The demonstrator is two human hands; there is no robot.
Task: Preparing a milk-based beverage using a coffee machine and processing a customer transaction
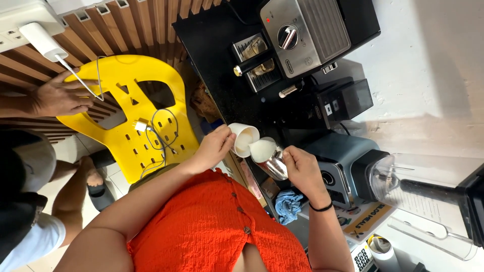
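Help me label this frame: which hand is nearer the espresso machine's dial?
Right. The right hand, gripping the steel milk jug, sits below the dial; the left hand, holding the white cup, is farther left.

Left hand (214, 147) clenched, right hand (301, 168) gripping — forearms converging

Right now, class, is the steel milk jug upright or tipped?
Tipped: the steel milk jug in the right hand leans its spout toward the white cup.
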